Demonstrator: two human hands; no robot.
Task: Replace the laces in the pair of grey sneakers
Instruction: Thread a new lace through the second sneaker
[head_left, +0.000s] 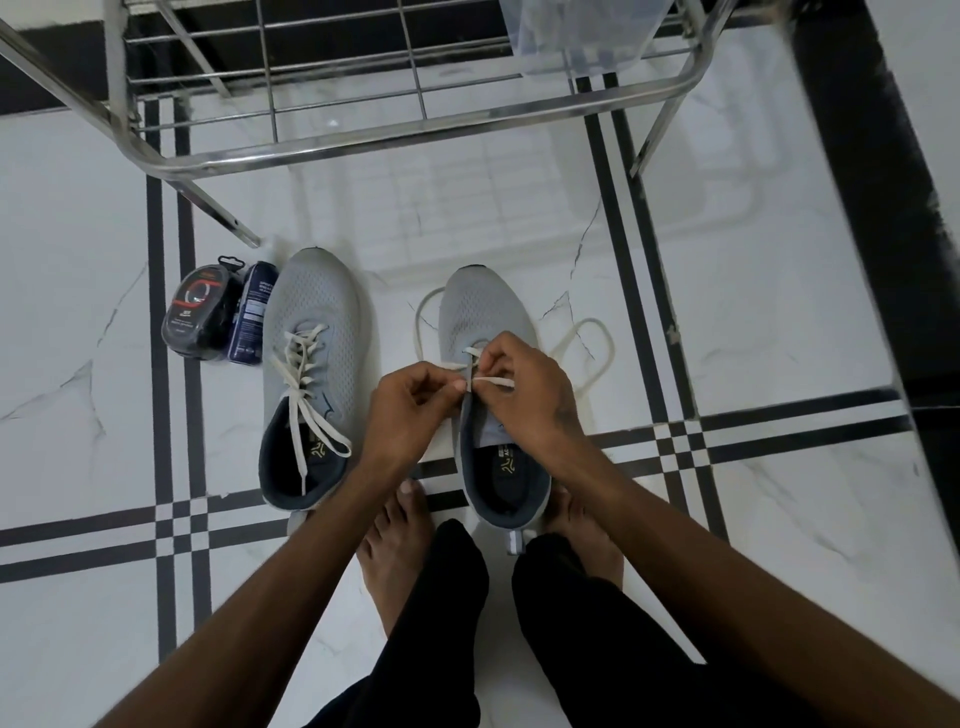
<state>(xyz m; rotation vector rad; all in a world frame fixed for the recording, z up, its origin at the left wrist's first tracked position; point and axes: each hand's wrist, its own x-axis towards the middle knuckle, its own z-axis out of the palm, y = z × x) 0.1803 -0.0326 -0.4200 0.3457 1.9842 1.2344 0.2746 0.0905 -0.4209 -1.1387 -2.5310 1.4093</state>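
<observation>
Two grey sneakers stand side by side on the white floor, toes pointing away from me. The left sneaker (311, 332) is fully laced with a loose white lace (304, 384) trailing into its opening. Over the right sneaker (480, 317) both hands work at the eyelets. My left hand (410, 405) pinches a strand of its white lace (587, 343), and my right hand (530, 389) pinches the same lace from the other side. Long loops of that lace lie on the floor on both sides of the toe.
A black packet of laces (195, 312) and a dark blue box (252, 317) lie left of the left sneaker. A steel wire rack (395, 140) stands just beyond the shoes. My bare feet (395, 551) are behind the heels.
</observation>
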